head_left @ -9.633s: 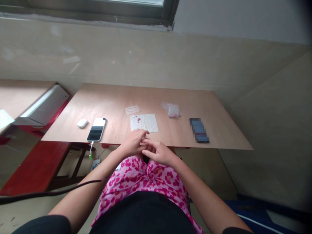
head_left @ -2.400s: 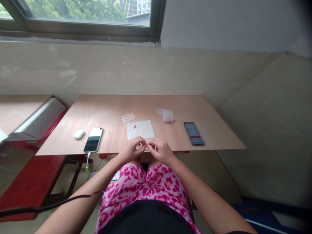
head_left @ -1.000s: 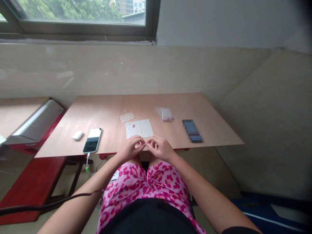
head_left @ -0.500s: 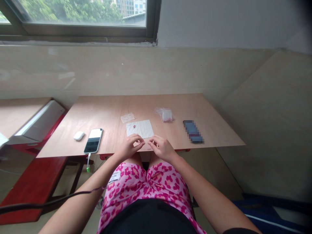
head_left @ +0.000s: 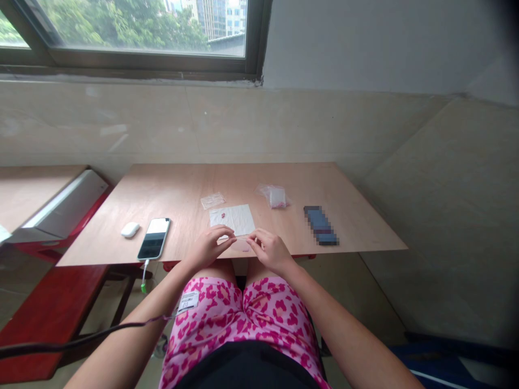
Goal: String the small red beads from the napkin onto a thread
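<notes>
My left hand and my right hand are held a little apart at the near edge of the wooden table. Both pinch their fingertips, and a thin thread seems to stretch between them. A small pink bit lies on the table just below that thread. Right behind my hands is a white paper sheet with a few tiny pink beads on it.
On the table stand a small clear bag, another clear bag with pink and white contents, a dark blurred phone, a phone on a cable and a white earbud case. A red bench lies at left.
My hands have drawn apart from touching, and the thread now shows between them. Fewer pink beads lie on the paper than at the start. The camera has tilted up a little.
</notes>
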The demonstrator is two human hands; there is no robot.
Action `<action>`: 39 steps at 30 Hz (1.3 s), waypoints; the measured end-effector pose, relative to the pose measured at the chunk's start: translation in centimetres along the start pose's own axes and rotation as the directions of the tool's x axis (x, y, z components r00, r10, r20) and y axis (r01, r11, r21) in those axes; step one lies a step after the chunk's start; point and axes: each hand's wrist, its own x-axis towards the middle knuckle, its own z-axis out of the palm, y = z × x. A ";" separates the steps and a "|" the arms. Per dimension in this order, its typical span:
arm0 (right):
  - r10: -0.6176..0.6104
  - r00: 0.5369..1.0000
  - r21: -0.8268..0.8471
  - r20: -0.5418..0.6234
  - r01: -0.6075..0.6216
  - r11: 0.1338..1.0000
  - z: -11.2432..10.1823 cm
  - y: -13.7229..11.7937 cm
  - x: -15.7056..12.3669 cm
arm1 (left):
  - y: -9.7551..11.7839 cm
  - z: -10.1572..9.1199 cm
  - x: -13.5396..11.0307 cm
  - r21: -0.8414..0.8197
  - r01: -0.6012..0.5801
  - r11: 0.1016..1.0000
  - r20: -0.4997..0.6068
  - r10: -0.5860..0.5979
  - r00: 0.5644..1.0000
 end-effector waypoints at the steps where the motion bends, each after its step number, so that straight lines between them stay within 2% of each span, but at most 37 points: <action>1: -0.001 1.000 -0.001 -0.003 0.001 1.000 0.0 0.1 0.0 | 0.0 -0.1 0.0 0.007 0.002 1.000 0.000 -0.002 1.000; 8: 0.014 1.000 -0.002 -0.015 -0.014 1.000 -0.2 0.2 0.0 | -0.5 -0.3 -0.1 0.021 0.005 1.000 -0.037 -0.004 0.999; 17: 0.026 1.000 -0.004 -0.018 -0.026 1.000 -0.7 0.3 0.1 | -0.9 -0.2 -0.1 -0.006 -0.009 1.000 -0.033 0.009 0.999; 22: 0.055 0.998 0.044 -0.017 -0.054 0.998 -1.0 0.6 0.1 | -1.0 -0.2 -0.2 -0.040 0.053 0.998 -0.026 -0.054 0.998; 27: 0.213 0.977 0.281 0.005 -0.206 0.937 0.4 1.4 -0.3 | -0.4 0.0 -0.2 -0.211 0.212 0.954 0.033 -0.209 0.977; 29: 0.277 0.959 0.406 0.064 -0.278 0.871 1.2 1.6 -0.3 | -0.1 0.3 -0.1 -0.264 0.247 0.932 0.053 -0.242 0.969; 32: 0.296 0.940 0.555 0.167 -0.338 0.760 1.3 1.9 0.3 | -0.3 0.6 0.0 -0.261 0.292 0.920 0.072 -0.283 0.956; 34: 0.316 0.941 0.606 0.119 -0.321 0.728 0.3 2.9 1.5 | -0.9 0.6 -0.1 -0.252 0.313 0.916 0.072 -0.305 0.950; 36: 0.387 0.921 0.623 -0.028 -0.287 0.728 -1.6 4.8 3.5 | -1.6 0.6 -0.3 -0.251 0.326 0.911 0.063 -0.321 0.945; 37: 0.444 0.890 0.629 -0.107 -0.285 0.723 -2.7 6.0 4.7 | -1.9 0.5 -0.4 -0.252 0.329 0.910 0.055 -0.326 0.944; 39: 0.570 0.778 0.594 -0.264 -0.334 0.732 -5.1 8.9 7.3 | -2.1 0.3 -0.5 -0.238 0.328 0.914 0.044 -0.327 0.944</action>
